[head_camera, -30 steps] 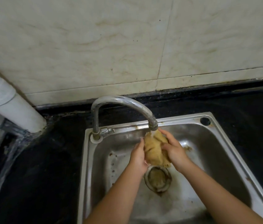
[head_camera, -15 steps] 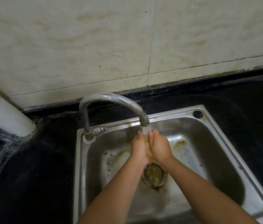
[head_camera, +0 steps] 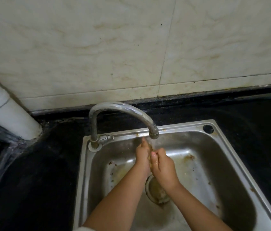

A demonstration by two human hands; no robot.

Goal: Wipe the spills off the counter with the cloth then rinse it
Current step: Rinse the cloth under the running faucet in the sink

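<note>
A yellowish cloth [head_camera: 150, 160] is squeezed between my two palms, so only a thin strip of it shows. My left hand [head_camera: 142, 155] presses it from the left and my right hand [head_camera: 163, 165] from the right. Both hands are over the steel sink [head_camera: 221, 164], just below the spout of the curved faucet [head_camera: 123, 109]. Water falls from the spout onto the cloth and my fingers. The black counter [head_camera: 31, 180] surrounds the sink.
The round drain [head_camera: 156, 191] lies under my right wrist, with brown stains on the sink floor around it. A white pipe [head_camera: 6, 110] stands at the back left corner. A tiled wall [head_camera: 131, 47] rises behind the counter.
One second ago the cloth was spread and visible between my hands. My palms have since closed together on it and rub against each other under the running water.
</note>
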